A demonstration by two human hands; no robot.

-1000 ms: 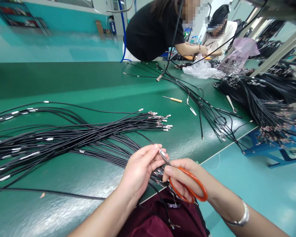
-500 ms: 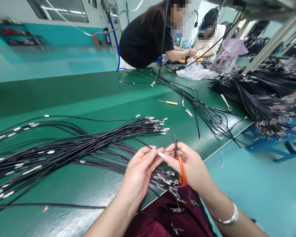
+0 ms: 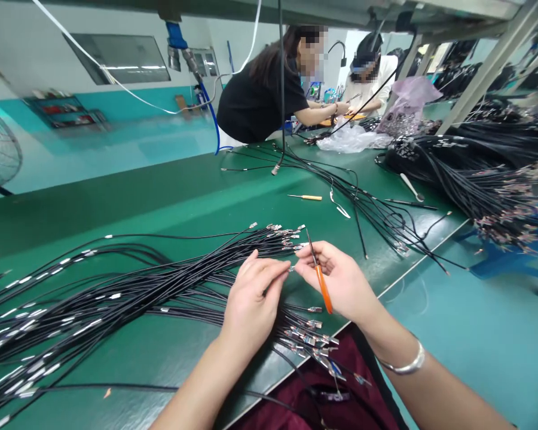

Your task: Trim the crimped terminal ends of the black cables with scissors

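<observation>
The thumb and fingertips of my left hand (image 3: pixel 253 295) are pinched round the end of a black cable, whose small silvery connector (image 3: pixel 291 269) just shows at the tips. My right hand (image 3: pixel 341 283) holds a pair of orange-handled scissors (image 3: pixel 324 289), their thin dark blades pointing up and away. My right thumb and forefinger meet the same connector from the other side. Beneath my hands lie several cable ends with metal connectors (image 3: pixel 311 339) at the table edge. A long bundle of black cables (image 3: pixel 174 263) stretches to the left.
On the green table (image 3: pixel 130 185) lie a yellow-handled pick (image 3: pixel 311 197), a white tie (image 3: pixel 341 209) and loose cables (image 3: pixel 363 200). A heap of black cables (image 3: pixel 457 179) is at the right. A hanging air hose (image 3: pixel 281 89) dangles ahead. Two people (image 3: pixel 260 89) work beyond.
My left hand has turned so its back faces up more, hiding most of the cable end. The scissors have tilted in my right hand. The view has tipped upward.
</observation>
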